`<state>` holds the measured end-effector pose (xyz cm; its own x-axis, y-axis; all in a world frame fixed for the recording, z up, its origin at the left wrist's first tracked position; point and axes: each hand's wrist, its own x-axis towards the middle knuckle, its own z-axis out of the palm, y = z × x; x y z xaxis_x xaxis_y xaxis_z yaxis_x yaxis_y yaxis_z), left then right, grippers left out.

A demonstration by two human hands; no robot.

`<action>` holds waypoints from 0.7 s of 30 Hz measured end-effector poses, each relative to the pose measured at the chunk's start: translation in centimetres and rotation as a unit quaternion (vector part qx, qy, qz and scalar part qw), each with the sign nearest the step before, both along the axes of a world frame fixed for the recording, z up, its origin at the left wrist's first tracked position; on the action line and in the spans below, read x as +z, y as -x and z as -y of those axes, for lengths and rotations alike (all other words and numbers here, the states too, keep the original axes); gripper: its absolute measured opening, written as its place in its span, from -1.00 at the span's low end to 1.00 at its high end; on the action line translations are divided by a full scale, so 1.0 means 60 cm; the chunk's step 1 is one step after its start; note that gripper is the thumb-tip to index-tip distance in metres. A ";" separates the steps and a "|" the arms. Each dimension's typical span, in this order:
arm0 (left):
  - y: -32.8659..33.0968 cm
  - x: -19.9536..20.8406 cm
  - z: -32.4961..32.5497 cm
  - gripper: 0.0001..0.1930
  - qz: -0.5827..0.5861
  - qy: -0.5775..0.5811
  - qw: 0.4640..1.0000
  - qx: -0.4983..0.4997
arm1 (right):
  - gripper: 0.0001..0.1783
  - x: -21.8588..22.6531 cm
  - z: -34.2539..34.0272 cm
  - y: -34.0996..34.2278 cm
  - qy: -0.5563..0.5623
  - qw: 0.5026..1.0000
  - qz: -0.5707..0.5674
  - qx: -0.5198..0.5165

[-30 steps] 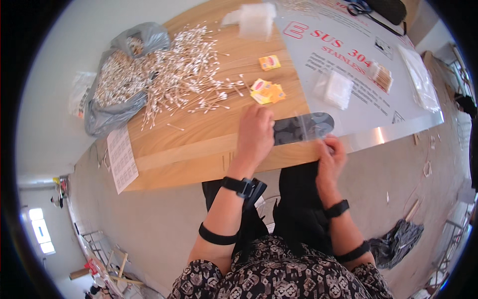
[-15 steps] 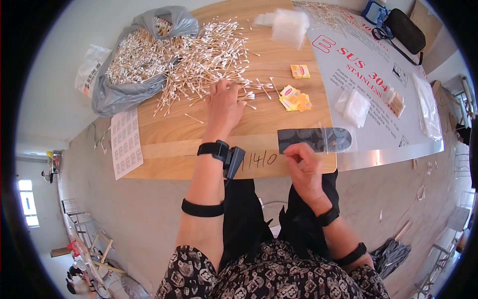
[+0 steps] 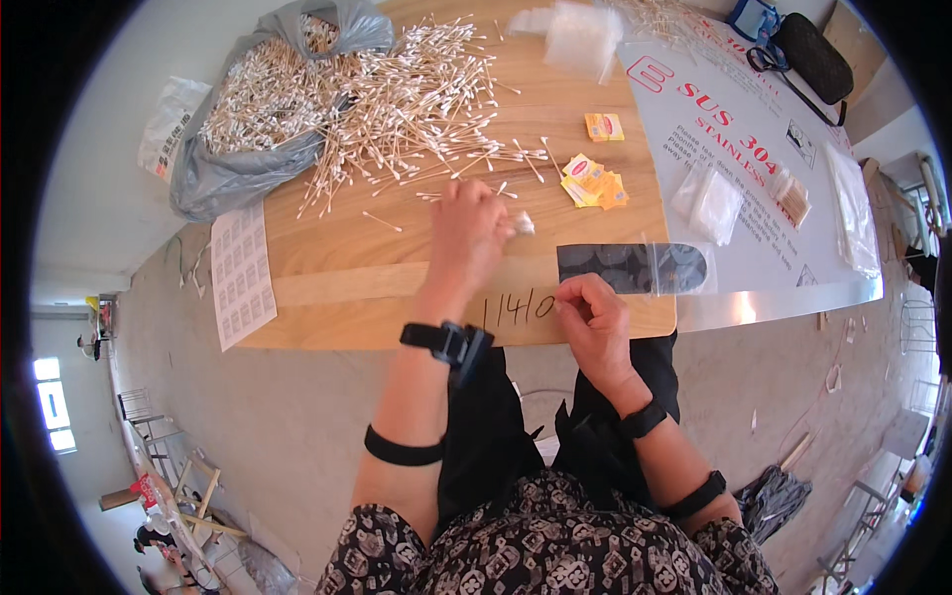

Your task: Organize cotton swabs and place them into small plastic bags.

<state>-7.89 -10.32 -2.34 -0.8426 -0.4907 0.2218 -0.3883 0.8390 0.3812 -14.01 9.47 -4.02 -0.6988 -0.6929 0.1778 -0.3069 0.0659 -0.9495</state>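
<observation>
I'm watching from far off through the head camera, and the left hand [image 3: 468, 236] is showing blurred over the wooden table [image 3: 347, 302]. Its fingers are closing around a small bunch of cotton swabs [image 3: 523, 225] — white tips are poking out on the right side of the hand. The right hand [image 3: 598, 322] is hovering at the table's near edge, its fingers curling inward and its thumb sitting near the forefinger; I can't tell whether it is gripping anything. Just beyond it a black strip [image 3: 603, 266] is lying flat, a clear bag [image 3: 706, 286] overlapping its rounded right end.

Ahead of the left hand, a loose pile of swabs [image 3: 412, 104] is spreading out from a grey plastic bag [image 3: 233, 188], which is brimming with more. Yellow packets [image 3: 593, 183] are lying in a little heap to the right of that pile, a single yellow packet [image 3: 603, 127] resting apart behind them. On the metal sheet [image 3: 694, 114] at right, a clear packet [image 3: 712, 206] is lying near a bundle of sticks [image 3: 790, 198].
</observation>
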 end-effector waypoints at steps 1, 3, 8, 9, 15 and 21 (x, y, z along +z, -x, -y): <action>-0.012 0.000 -0.015 -0.79 0.002 0.001 1.000 0.002 | -0.88 0.002 0.002 -0.001 0.001 1.000 0.002 0.002; -0.033 0.000 -0.044 -0.58 -0.005 -0.020 1.000 0.016 | -0.87 0.004 0.003 0.000 -0.009 1.000 0.005 -0.002; -0.076 -0.003 -0.102 -0.28 0.066 0.032 0.997 0.017 | -0.85 0.006 0.010 0.013 -0.001 0.999 0.027 -0.019; -0.083 -0.004 -0.112 -0.22 0.082 0.016 0.996 0.022 | -0.84 0.007 0.013 0.016 0.000 1.000 0.013 -0.024; -0.104 -0.002 -0.156 -0.19 0.119 0.004 0.992 0.047 | -0.76 0.013 0.041 0.023 -0.030 0.990 -0.139 0.019; -0.108 0.005 -0.138 -0.25 0.047 -0.081 0.995 0.027 | -0.76 0.020 0.063 0.013 -0.072 0.973 -0.217 0.000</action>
